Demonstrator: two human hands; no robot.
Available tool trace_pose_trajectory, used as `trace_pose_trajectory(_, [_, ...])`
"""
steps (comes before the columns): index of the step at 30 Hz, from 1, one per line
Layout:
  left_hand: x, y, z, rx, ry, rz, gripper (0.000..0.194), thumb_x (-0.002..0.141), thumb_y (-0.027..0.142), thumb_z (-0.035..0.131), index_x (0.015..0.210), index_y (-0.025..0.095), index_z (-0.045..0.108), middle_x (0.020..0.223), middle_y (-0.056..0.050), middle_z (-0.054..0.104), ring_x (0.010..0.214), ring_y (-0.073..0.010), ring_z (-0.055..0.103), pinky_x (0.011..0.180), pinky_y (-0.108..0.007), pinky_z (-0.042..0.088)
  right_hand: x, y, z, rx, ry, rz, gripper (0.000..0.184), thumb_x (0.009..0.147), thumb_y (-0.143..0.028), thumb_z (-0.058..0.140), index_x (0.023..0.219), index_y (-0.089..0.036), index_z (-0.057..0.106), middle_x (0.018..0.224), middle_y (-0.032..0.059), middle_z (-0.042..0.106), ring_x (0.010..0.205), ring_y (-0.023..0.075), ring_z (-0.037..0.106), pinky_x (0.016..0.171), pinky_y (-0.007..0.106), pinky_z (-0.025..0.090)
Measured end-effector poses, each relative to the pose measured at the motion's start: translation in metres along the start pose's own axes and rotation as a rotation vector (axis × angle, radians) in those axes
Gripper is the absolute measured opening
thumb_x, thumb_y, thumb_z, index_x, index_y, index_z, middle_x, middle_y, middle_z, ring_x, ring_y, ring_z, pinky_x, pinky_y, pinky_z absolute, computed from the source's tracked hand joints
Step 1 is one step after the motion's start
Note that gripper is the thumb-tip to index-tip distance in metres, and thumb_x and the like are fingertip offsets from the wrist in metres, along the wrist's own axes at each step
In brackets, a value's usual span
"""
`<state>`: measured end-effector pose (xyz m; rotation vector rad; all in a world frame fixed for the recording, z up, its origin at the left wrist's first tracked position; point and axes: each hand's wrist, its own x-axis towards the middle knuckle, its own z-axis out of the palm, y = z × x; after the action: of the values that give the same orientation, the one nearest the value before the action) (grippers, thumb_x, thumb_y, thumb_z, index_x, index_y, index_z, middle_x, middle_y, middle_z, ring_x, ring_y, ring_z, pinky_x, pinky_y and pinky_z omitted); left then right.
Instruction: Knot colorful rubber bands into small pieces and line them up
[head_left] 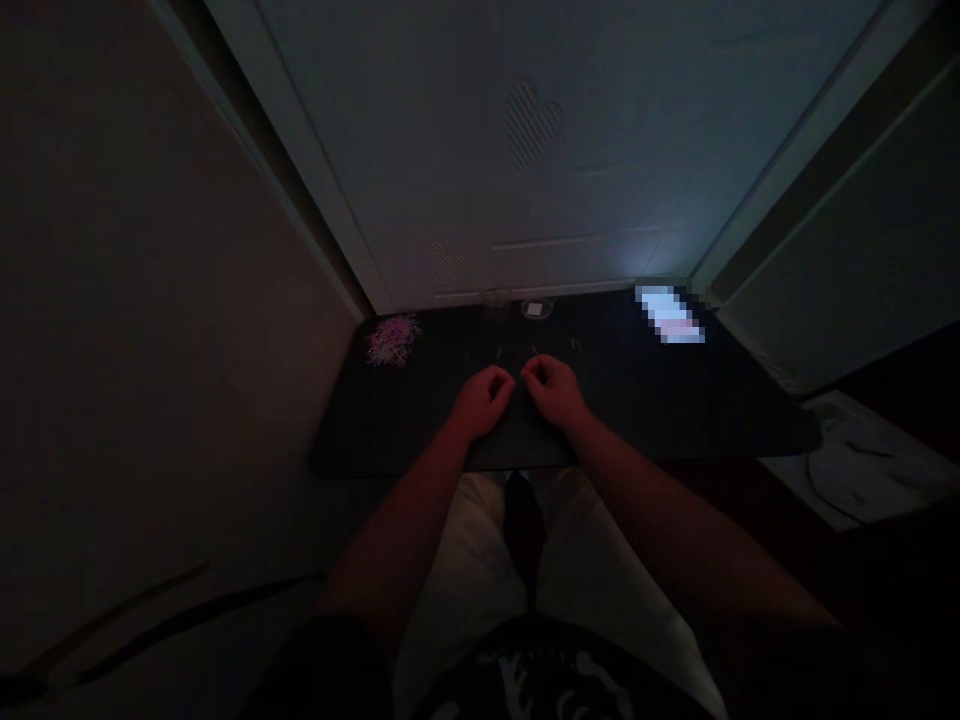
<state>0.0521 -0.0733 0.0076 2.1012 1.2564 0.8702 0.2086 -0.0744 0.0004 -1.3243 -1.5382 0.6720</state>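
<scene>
In the dim head view, my left hand (484,402) rests low over the dark table, fingertips pinched together; whatever they hold, if anything, is too small to make out. Close by on its right, my right hand (556,392) is also closed in a pinch. A tiny thin piece (533,350) shows right at its fingertips, but I cannot tell whether it is gripped or lies behind them. Beyond my left hand lies another short thin piece (499,353). A pair of similar pale slivers (575,344) lies past my right hand.
A pile of thin pink and purple pieces (394,340) sits at the left of the black table (660,410). Along the back stand a clear container (496,303) and a small round dish (536,309) with a white square. A glowing, blurred-out screen (670,313) lies back right.
</scene>
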Motion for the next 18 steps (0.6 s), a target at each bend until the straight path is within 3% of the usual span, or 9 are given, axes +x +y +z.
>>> trace_pose_trajectory(7, [0.0039,-0.0033,0.0014,0.053,0.176,-0.021,0.012,0.086,0.023,0.042,0.084,0.017,0.052,0.088,-0.006,0.060,0.083,-0.0154,0.054,0.077,-0.029,0.043,-0.0023,-0.0058,-0.0006,-0.052,-0.153,-0.073,0.007,0.073,-0.023,0.051,0.070,-0.019,0.056,0.065,0.0004,0.057,0.064,0.0141,0.050,0.059,0.026,0.038])
trace_pose_trajectory(10, [0.0050,-0.0037,0.0035,0.087,0.170,-0.052,0.011,0.086,0.023,0.042,0.085,0.017,0.051,0.088,-0.006,0.059,0.084,-0.0164,0.054,0.078,-0.030,0.042,-0.0007,-0.0051,-0.0031,0.012,-0.097,-0.050,0.008,0.073,-0.025,0.052,0.070,-0.019,0.055,0.064,0.0001,0.055,0.062,0.0137,0.049,0.059,0.026,0.038])
trace_pose_trajectory(14, [0.0041,-0.0017,0.0013,0.017,0.080,0.002,0.011,0.086,0.024,0.043,0.085,0.017,0.052,0.087,-0.005,0.059,0.083,-0.0153,0.054,0.078,-0.029,0.043,0.0003,-0.0054,-0.0032,0.013,0.078,0.022,0.010,0.073,-0.027,0.052,0.068,-0.018,0.054,0.063,0.0004,0.054,0.059,0.0135,0.048,0.057,0.027,0.038])
trace_pose_trajectory(18, [0.0041,-0.0027,-0.0018,-0.030,0.177,-0.043,0.011,0.086,0.023,0.042,0.085,0.017,0.051,0.086,-0.004,0.059,0.082,-0.0147,0.054,0.078,-0.028,0.042,-0.0002,-0.0057,-0.0008,-0.048,0.054,-0.009,0.009,0.074,-0.026,0.051,0.070,-0.018,0.056,0.066,0.0014,0.056,0.062,0.0142,0.049,0.059,0.027,0.038])
